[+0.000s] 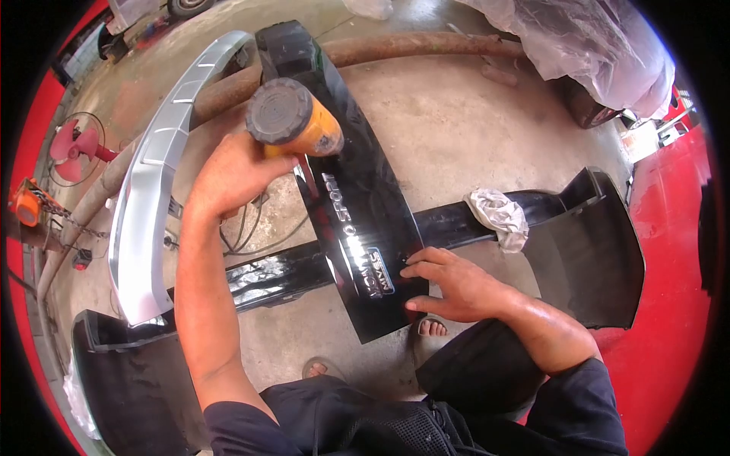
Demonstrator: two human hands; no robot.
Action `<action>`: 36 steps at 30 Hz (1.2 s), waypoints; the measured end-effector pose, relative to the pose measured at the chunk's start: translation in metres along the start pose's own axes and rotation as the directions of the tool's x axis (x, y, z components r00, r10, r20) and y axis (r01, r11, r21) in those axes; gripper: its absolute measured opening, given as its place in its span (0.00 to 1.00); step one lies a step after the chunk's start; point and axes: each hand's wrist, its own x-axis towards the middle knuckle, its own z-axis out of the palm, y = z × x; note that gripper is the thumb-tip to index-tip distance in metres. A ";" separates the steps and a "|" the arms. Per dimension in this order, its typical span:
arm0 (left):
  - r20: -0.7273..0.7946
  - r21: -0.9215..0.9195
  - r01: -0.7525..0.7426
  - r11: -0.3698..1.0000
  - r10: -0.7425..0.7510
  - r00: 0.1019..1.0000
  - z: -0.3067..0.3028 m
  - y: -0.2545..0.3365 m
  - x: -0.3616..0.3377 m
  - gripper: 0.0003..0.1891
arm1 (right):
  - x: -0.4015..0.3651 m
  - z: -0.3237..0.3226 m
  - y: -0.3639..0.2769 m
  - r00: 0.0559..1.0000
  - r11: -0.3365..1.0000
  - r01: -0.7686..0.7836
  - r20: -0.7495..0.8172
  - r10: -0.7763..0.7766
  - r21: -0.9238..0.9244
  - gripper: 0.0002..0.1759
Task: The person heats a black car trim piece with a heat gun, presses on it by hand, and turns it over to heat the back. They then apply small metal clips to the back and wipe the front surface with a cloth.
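My left hand (232, 175) is wrapped around the handle of an orange heat gun (310, 131) with a dark round rear cap. The heat gun is tilted over a glossy black car panel (369, 178), its front end toward the panel. Silver lettering (350, 235) and a small MIVEC badge (382, 272) run along the panel's near part. My right hand (456, 285) rests by the panel's right edge, fingers spread, fingertips at the edge near the badge. It holds nothing.
The panel lies across a long black spoiler-like part (281, 277) with broad ends. A white cloth (498, 219) sits on its right side. At left stand a silver trim piece (163, 144) and a pink fan (74, 150). A rusty pipe (411, 47) and a cord (255, 235) lie behind.
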 end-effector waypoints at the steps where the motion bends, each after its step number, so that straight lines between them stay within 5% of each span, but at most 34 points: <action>1: -0.048 0.012 -0.011 1.000 0.012 0.999 -0.001 -0.001 0.001 0.23 | 0.000 0.000 0.000 1.000 1.000 0.000 0.003 0.000 0.001 0.29; 12: -0.038 0.039 0.045 0.998 -0.044 0.998 -0.002 0.001 -0.002 0.23 | 0.006 0.000 -0.001 0.997 1.000 -0.029 0.075 0.030 -0.006 0.30; 14: -0.107 0.120 -0.086 0.989 0.099 0.989 0.003 -0.010 0.004 0.23 | 0.007 0.000 -0.001 0.996 0.999 -0.036 0.079 0.037 -0.009 0.30; 17: -0.092 0.218 -0.012 0.976 0.033 0.995 0.000 -0.003 0.005 0.23 | 0.008 0.001 -0.001 0.996 0.999 -0.036 0.082 0.036 -0.010 0.30; 20: -0.067 0.078 -0.144 0.986 0.150 0.986 0.000 -0.014 0.002 0.23 | 0.009 0.002 0.000 0.996 1.000 -0.026 0.083 0.027 -0.011 0.30; 23: 0.028 -0.078 -0.089 0.993 0.091 0.995 0.000 -0.012 -0.004 0.23 | 0.011 0.001 -0.001 0.996 1.000 -0.026 0.090 0.027 -0.012 0.30; 29: -0.106 0.213 -0.068 0.975 0.092 0.990 -0.001 -0.011 0.004 0.23 | 0.012 0.003 -0.002 0.993 0.999 -0.034 0.115 0.035 -0.015 0.30; 32: -0.122 0.134 -0.148 0.980 0.164 0.979 -0.002 -0.017 0.004 0.23 | 0.011 0.001 -0.002 0.992 1.000 -0.018 0.124 0.019 -0.015 0.30; 36: -0.009 0.044 -0.062 0.997 0.063 0.998 -0.006 -0.009 -0.002 0.23 | 0.011 0.000 -0.005 0.989 0.999 -0.034 0.140 0.039 -0.038 0.30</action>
